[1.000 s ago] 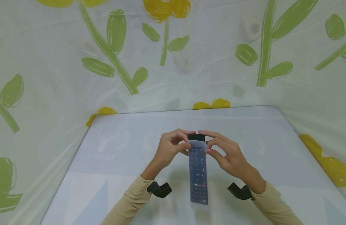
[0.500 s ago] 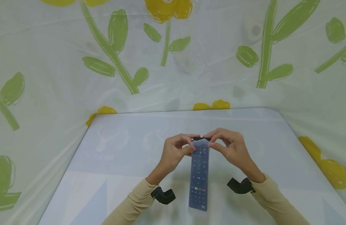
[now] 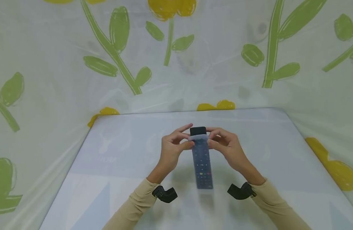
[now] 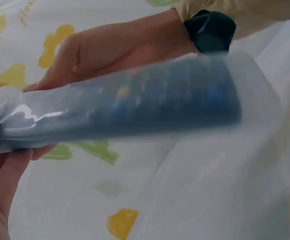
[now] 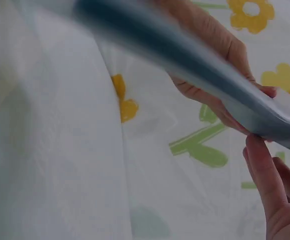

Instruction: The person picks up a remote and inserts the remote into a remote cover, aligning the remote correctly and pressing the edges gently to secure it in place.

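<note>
A dark remote control (image 3: 202, 164) with rows of small buttons hangs above the table, inside a translucent plastic sleeve (image 3: 198, 137). Its black far end (image 3: 198, 130) sticks out past the sleeve's opening. My left hand (image 3: 172, 148) pinches the left edge of the sleeve near that opening, index finger stretched forward. On the opposite edge my right hand (image 3: 226, 145) pinches with thumb and fingers. In the left wrist view, the sleeve (image 4: 259, 95) reaches loosely beyond the remote's near end. The remote (image 5: 184, 55) is blurred in the right wrist view, with fingers (image 5: 264, 170) beneath it.
The white table (image 3: 130, 198) has its far edge against a hanging flower-print cloth (image 3: 211, 73). Black wrist cameras (image 3: 165, 194) are strapped over the beige sleeves at both wrists.
Half a second ago the sleeve's mouth nearly covered the remote's far end; now more black shows there. Both hands and the remote have moved slightly away, and its near end sits higher in view.
</note>
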`<state>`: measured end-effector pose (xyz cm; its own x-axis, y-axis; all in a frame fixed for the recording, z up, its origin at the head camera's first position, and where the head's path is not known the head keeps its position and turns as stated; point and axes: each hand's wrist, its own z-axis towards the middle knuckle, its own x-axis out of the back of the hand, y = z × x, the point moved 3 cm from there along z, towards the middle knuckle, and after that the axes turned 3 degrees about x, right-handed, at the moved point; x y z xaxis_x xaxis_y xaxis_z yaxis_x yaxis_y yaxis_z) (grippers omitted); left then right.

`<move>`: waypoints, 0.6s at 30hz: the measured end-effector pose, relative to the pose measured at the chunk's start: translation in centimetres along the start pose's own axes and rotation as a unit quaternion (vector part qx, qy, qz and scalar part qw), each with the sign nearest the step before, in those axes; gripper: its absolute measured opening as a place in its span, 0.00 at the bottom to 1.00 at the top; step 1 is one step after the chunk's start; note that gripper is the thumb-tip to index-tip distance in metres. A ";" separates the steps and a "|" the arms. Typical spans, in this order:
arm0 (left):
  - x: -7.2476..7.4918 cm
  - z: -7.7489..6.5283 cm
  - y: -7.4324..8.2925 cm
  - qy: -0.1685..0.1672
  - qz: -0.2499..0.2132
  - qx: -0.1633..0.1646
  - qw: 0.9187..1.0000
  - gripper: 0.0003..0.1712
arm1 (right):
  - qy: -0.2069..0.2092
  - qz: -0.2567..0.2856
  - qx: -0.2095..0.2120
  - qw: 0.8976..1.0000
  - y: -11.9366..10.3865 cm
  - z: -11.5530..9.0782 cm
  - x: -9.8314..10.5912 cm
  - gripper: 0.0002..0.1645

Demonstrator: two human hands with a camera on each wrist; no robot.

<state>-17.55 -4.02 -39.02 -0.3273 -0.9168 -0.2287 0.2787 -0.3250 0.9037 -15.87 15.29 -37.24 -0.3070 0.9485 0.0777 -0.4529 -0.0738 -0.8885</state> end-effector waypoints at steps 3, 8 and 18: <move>0.2 0.5 0.8 0.001 0.028 -0.037 0.999 0.06 | -0.027 0.025 -0.008 0.999 0.1 -0.2 -0.4 0.06; 0.3 0.9 1.7 -0.050 0.058 -0.038 0.996 0.13 | -0.025 0.023 -0.013 0.999 0.5 -0.1 -0.9 0.05; 0.5 0.7 1.8 -0.060 0.099 -0.046 0.992 0.02 | -0.016 -0.007 -0.031 0.999 1.0 -0.3 -1.3 0.07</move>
<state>-17.83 -4.89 -37.24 -0.3613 -0.9324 0.0002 0.4286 -0.1659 0.8881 -15.66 14.09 -38.39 -0.3283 0.9388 0.1039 -0.4041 -0.0402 -0.9138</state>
